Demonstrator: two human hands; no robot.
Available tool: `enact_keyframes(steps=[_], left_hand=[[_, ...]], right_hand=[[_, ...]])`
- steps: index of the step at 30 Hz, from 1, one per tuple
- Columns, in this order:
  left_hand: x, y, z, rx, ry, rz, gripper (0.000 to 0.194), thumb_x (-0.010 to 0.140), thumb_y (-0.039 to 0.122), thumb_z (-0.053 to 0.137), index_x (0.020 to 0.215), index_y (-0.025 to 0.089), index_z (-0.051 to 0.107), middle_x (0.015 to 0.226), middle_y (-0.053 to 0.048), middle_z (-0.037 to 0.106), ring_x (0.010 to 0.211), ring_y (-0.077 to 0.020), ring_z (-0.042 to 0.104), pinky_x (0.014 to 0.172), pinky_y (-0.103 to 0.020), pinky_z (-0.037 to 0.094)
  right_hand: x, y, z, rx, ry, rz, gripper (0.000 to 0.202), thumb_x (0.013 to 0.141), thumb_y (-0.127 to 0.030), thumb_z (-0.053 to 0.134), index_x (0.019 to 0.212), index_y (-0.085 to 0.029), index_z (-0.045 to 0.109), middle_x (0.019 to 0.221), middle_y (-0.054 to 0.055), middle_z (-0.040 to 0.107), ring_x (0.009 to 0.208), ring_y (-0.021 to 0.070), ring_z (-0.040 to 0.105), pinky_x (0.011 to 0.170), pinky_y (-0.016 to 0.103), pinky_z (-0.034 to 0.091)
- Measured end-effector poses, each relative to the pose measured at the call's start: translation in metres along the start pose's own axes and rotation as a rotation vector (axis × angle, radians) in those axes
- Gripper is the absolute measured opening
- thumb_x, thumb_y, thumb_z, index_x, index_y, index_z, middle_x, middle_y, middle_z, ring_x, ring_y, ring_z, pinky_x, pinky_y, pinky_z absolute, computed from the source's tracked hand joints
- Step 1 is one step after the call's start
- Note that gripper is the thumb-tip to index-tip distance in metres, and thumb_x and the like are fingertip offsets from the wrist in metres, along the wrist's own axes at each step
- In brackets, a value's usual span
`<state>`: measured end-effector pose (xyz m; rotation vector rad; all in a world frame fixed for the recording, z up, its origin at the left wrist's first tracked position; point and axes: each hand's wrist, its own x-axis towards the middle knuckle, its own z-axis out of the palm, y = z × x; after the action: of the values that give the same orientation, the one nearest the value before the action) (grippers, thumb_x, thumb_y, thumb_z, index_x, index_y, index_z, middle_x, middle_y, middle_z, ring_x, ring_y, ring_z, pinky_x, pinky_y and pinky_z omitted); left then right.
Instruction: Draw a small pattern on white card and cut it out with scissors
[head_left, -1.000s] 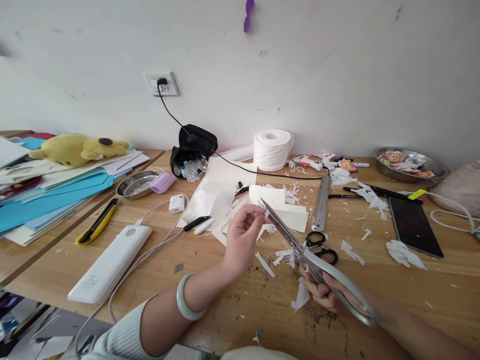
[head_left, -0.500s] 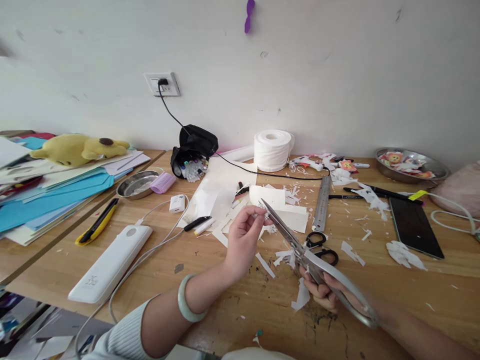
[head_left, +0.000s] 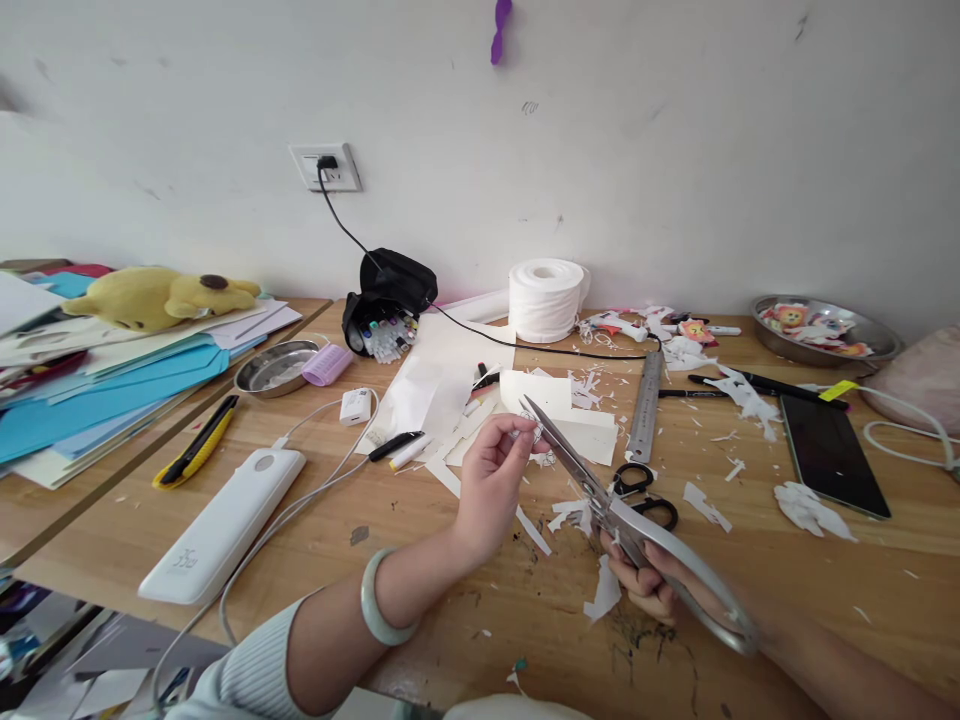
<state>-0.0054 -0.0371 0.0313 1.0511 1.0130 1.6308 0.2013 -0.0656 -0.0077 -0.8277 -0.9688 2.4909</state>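
My left hand [head_left: 491, 485] pinches a small piece of paper [head_left: 531, 425] with black line drawing on it, mostly covered by the fingers. Large metal scissors [head_left: 615, 515] are gripped by their handles in my right hand [head_left: 645, 580]. Their narrow blades point up and left, with the tips beside the paper at my left fingertips. Beneath and behind the hands lie cream paper sheets [head_left: 592, 435] and white scraps. A smaller pair of black-handled scissors [head_left: 634, 480] rests on the table behind the large ones.
A steel ruler [head_left: 645, 410], a phone [head_left: 832, 455] and a metal bowl [head_left: 825, 330] of cutouts are on the right. Toward the back stands a white roll [head_left: 546, 300]. At left are a power bank [head_left: 225, 525], a yellow cutter [head_left: 196, 442] and a plush toy [head_left: 150, 298].
My left hand has shifted very slightly right, and the paper in it has turned a little. The large scissors have hardly moved.
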Motion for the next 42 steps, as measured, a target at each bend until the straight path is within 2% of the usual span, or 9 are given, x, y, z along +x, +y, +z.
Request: enact_keyframes(steps=[5, 9, 12, 17, 23, 28, 33, 42], left_hand=[[0.000, 0.000, 0.001, -0.019, -0.001, -0.010, 0.017, 0.077, 0.034, 0.063, 0.083, 0.018, 0.059, 0.075, 0.000, 0.060, 0.069, -0.0110, 0.062, 0.069, -0.023, 0.048], [0.000, 0.000, 0.001, -0.009, 0.020, -0.007, 0.018, 0.077, 0.035, 0.063, 0.083, 0.018, 0.060, 0.076, 0.000, 0.061, 0.068, -0.0114, 0.062, 0.067, -0.024, 0.048], [0.000, 0.000, 0.001, 0.020, 0.026, -0.003, 0.018, 0.077, 0.035, 0.063, 0.083, 0.018, 0.060, 0.075, -0.001, 0.062, 0.069, -0.0126, 0.062, 0.068, -0.025, 0.048], [0.001, 0.003, 0.001, 0.041, 0.043, -0.005, 0.018, 0.077, 0.034, 0.063, 0.083, 0.018, 0.061, 0.071, 0.000, 0.062, 0.069, -0.0134, 0.063, 0.071, -0.027, 0.049], [0.003, 0.006, -0.001, 0.005, 0.048, -0.009, 0.015, 0.076, 0.032, 0.064, 0.082, 0.018, 0.061, 0.071, 0.001, 0.061, 0.067, -0.0116, 0.063, 0.067, -0.024, 0.048], [0.004, 0.005, -0.002, -0.050, 0.017, -0.005, 0.014, 0.076, 0.031, 0.064, 0.082, 0.019, 0.061, 0.073, 0.001, 0.063, 0.067, -0.0106, 0.063, 0.067, -0.023, 0.048], [0.004, 0.005, 0.000, -0.032, 0.017, -0.009, 0.015, 0.075, 0.031, 0.065, 0.081, 0.018, 0.061, 0.073, 0.000, 0.062, 0.067, -0.0114, 0.063, 0.068, -0.024, 0.049], [0.002, 0.002, 0.000, -0.020, -0.009, -0.002, 0.014, 0.077, 0.030, 0.063, 0.083, 0.018, 0.060, 0.073, 0.001, 0.061, 0.068, -0.0110, 0.062, 0.067, -0.023, 0.048]], right_hand=[[-0.001, -0.004, 0.004, -0.127, -0.020, -0.087, 0.048, 0.068, -0.063, 0.063, 0.087, -0.020, 0.050, 0.054, -0.009, 0.031, 0.037, 0.0000, 0.018, 0.039, 0.018, 0.005], [-0.001, -0.005, 0.008, -0.160, -0.005, -0.098, 0.050, 0.068, -0.064, 0.063, 0.088, -0.020, 0.048, 0.052, -0.010, 0.026, 0.038, 0.0003, 0.010, 0.037, 0.018, 0.002], [0.001, -0.002, 0.007, -0.171, -0.002, -0.110, 0.054, 0.066, -0.068, 0.061, 0.087, -0.020, 0.046, 0.052, -0.011, 0.026, 0.035, 0.0001, 0.011, 0.034, 0.018, 0.004], [0.004, 0.003, -0.003, -0.057, -0.030, -0.068, 0.057, 0.066, -0.070, 0.058, 0.087, -0.020, 0.044, 0.054, -0.011, 0.027, 0.034, -0.0004, 0.011, 0.033, 0.018, 0.004], [0.000, 0.001, -0.006, 0.075, -0.121, 0.003, 0.055, 0.064, -0.063, 0.067, 0.089, -0.020, 0.045, 0.058, -0.010, 0.030, 0.040, 0.0004, 0.014, 0.037, 0.018, 0.006], [-0.006, -0.010, 0.006, 0.073, -0.021, 0.098, 0.053, 0.056, -0.049, 0.080, 0.090, -0.022, 0.049, 0.060, -0.008, 0.037, 0.045, 0.0006, 0.019, 0.042, 0.017, 0.007], [-0.006, -0.009, 0.007, 0.043, -0.041, 0.068, 0.050, 0.061, -0.057, 0.073, 0.087, -0.021, 0.050, 0.058, -0.008, 0.034, 0.043, 0.0013, 0.018, 0.041, 0.019, 0.007], [-0.007, -0.005, 0.004, 0.050, 0.000, 0.055, 0.044, 0.062, -0.048, 0.076, 0.088, -0.021, 0.054, 0.059, -0.008, 0.036, 0.042, 0.0002, 0.021, 0.041, 0.017, 0.011]])
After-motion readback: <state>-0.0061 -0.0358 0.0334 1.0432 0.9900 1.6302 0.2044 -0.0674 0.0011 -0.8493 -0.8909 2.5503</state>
